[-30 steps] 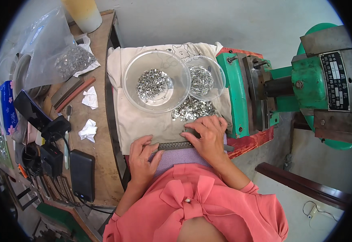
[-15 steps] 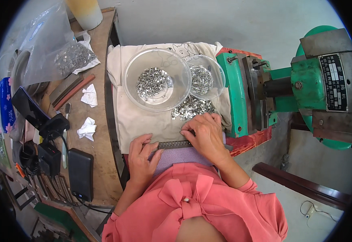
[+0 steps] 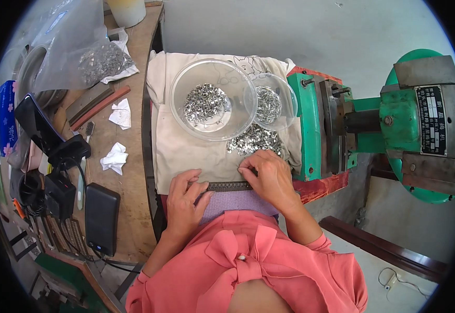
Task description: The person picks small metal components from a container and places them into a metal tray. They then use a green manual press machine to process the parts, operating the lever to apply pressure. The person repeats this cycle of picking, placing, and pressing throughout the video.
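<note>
The dark metal bar (image 3: 229, 186) lies between the hands, at the beige cloth's (image 3: 186, 163) near edge. It looks stiff and fairly heavy, best held by its ends. The left hand (image 3: 186, 201) curls at one end, the right hand (image 3: 272, 180) bends over the other – whether either grips, I cannot tell. One bar; two tubs (image 3: 176, 112); one loose pile (image 3: 253, 141) – bits too many to count.

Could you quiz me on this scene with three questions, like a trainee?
1. True or false: the bare right hand is nearer the loose pile of small shiny metal pieces than the bare left hand.
2. Between the hands lies: (a) a dark ridged metal bar; (b) a yellow wooden ruler.
3. Fill in: the large round clear plastic tub stands to the smaller clear plastic bowl's ____.

Key: 1 true; 2 a; 3 left.
</note>
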The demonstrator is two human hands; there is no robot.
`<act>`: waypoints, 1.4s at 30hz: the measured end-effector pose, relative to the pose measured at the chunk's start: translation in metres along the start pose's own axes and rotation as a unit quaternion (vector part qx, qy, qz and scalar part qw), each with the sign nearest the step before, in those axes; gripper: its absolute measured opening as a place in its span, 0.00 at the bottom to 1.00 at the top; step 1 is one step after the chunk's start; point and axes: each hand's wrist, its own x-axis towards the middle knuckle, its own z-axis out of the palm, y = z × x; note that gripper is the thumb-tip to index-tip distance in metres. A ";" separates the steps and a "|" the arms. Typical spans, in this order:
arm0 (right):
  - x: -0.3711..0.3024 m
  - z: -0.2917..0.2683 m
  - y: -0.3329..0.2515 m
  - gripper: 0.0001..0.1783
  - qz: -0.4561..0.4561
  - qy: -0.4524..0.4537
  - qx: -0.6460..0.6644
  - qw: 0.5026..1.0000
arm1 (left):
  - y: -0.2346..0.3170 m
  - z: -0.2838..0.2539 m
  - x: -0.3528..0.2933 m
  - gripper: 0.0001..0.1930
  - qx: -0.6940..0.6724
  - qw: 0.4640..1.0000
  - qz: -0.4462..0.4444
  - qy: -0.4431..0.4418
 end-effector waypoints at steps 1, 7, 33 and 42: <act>0.000 -0.001 0.000 0.06 0.005 -0.008 0.004 1.000 | 0.000 0.000 0.000 0.12 0.000 1.000 0.001 0.001; -0.004 -0.011 0.006 0.05 0.130 -0.023 0.180 0.975 | -0.003 0.001 -0.001 0.12 0.002 1.000 0.007 0.002; -0.027 0.017 0.028 0.05 0.145 0.085 0.454 0.875 | -0.005 0.003 -0.002 0.12 0.008 1.000 0.018 0.006; -0.025 0.017 0.030 0.06 -0.030 0.150 0.096 0.984 | -0.006 0.003 -0.003 0.13 0.016 1.000 0.021 0.008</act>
